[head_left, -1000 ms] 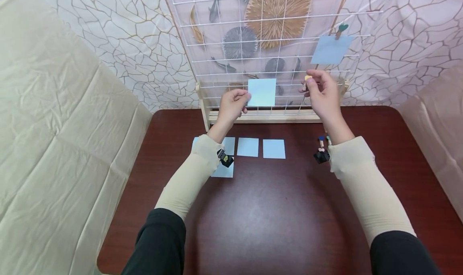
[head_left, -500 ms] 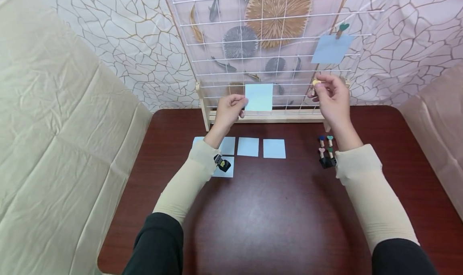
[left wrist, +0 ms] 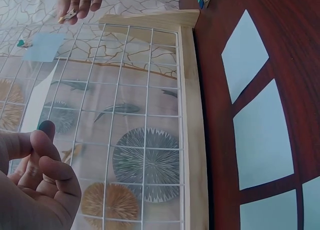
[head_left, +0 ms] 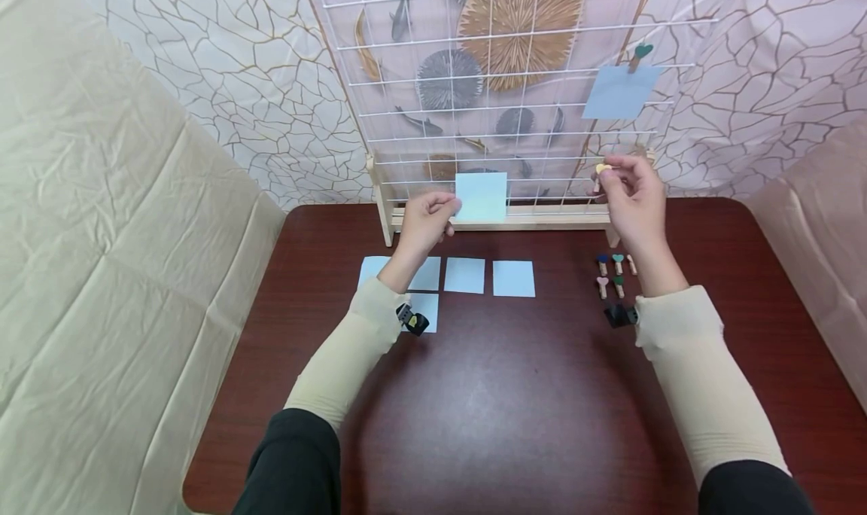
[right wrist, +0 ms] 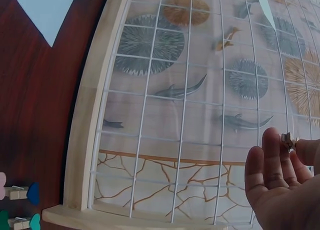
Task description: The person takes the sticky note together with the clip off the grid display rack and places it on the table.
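Observation:
In the head view my left hand (head_left: 425,221) pinches a light blue paper square (head_left: 482,196) by its left edge, in front of the lower part of a white wire grid (head_left: 406,135). My right hand (head_left: 637,195) holds a small wooden clothespin (head_left: 599,177) with a yellow top between thumb and fingers, near the grid's lower right. Above it, another blue paper (head_left: 619,95) hangs on the grid under a clothespin with a green heart (head_left: 642,51). In the right wrist view the clothespin (right wrist: 287,141) shows between thumb and fingertips.
Several blue paper squares (head_left: 512,278) lie in rows on the dark red table (head_left: 474,409). At the right lie several small clothespins (head_left: 618,263) with coloured heart tops, close to my right wrist. The grid stands in a wooden base (head_left: 542,221) at the table's back edge.
Both hands have moved down and apart: the left with the paper slightly left and lower, the right with the clothespin right and lower. More clothespins on the table have come into view.

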`<state>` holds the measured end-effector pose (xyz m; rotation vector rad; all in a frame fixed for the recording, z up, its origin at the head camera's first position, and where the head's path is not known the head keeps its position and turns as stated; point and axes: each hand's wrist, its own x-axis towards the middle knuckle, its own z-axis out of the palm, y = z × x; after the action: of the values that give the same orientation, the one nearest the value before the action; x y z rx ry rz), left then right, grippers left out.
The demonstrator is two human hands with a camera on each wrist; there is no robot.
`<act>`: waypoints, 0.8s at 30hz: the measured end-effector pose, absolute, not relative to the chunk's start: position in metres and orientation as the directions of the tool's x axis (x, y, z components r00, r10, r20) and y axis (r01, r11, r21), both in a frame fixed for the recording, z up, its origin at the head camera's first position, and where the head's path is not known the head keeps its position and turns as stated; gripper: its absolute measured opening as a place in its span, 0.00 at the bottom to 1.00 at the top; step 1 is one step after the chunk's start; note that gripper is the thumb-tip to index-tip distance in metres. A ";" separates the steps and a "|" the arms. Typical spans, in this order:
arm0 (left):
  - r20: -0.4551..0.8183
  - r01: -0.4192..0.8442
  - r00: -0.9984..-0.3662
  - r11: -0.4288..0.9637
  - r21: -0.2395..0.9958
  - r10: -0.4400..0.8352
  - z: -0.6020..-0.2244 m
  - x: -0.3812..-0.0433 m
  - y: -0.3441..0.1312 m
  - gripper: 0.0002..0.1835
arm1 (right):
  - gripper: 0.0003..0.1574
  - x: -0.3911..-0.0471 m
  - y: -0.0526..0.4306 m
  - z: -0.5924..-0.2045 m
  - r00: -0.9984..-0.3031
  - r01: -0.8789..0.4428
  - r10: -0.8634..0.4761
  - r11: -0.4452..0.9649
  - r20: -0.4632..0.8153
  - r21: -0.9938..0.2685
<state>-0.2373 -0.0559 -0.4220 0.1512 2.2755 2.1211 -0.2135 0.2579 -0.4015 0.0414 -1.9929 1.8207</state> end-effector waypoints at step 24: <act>-0.021 -0.016 -0.995 0.049 0.999 0.094 -0.453 -0.211 -0.067 0.11 | 0.08 -0.194 0.283 -0.438 -0.905 -0.187 0.352 0.177 0.239 -0.966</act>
<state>-0.2106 -0.0668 -0.4532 0.0823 2.2151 2.1115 -0.1937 0.2833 -0.4376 -0.1555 -2.0503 1.7765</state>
